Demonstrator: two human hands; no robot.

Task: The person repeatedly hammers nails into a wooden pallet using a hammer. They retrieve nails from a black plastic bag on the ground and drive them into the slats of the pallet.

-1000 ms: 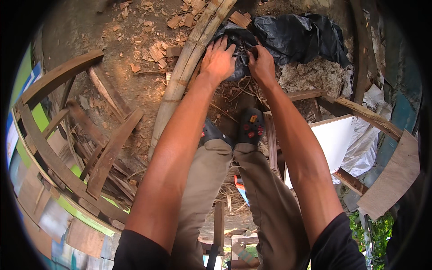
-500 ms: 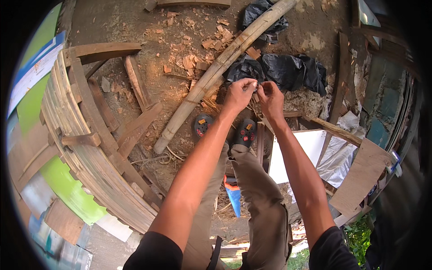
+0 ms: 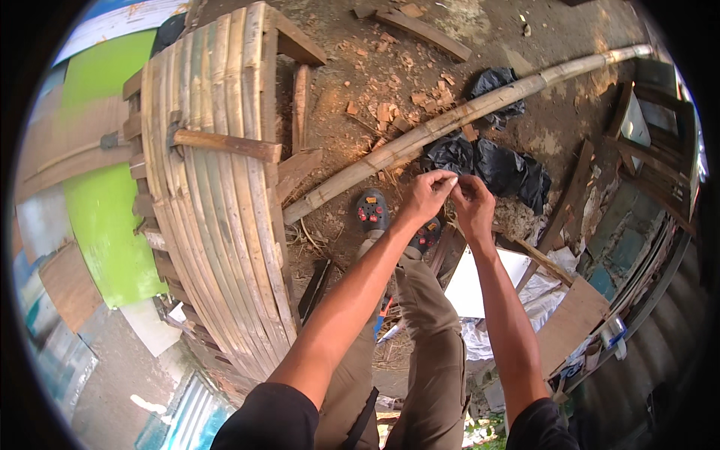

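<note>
My left hand and my right hand meet in front of me at mid-height, fingertips pinched close together. Between them sits something too small to make out. Past my fingers, black plastic sheeting lies crumpled on the ground. A long bamboo pole runs slantwise just beyond my left hand. On the left, a hammer with a wooden handle rests across a bench of bamboo slats.
Wood chips litter the dirt floor. A white board and a brown panel lie to the right. By my legs is an orange and blue tool, partly hidden. A plank lies at the far side.
My view has swung left, bringing the bench and hammer more fully into sight. My hands stay pinched together; one foot appears to have stepped forward.
</note>
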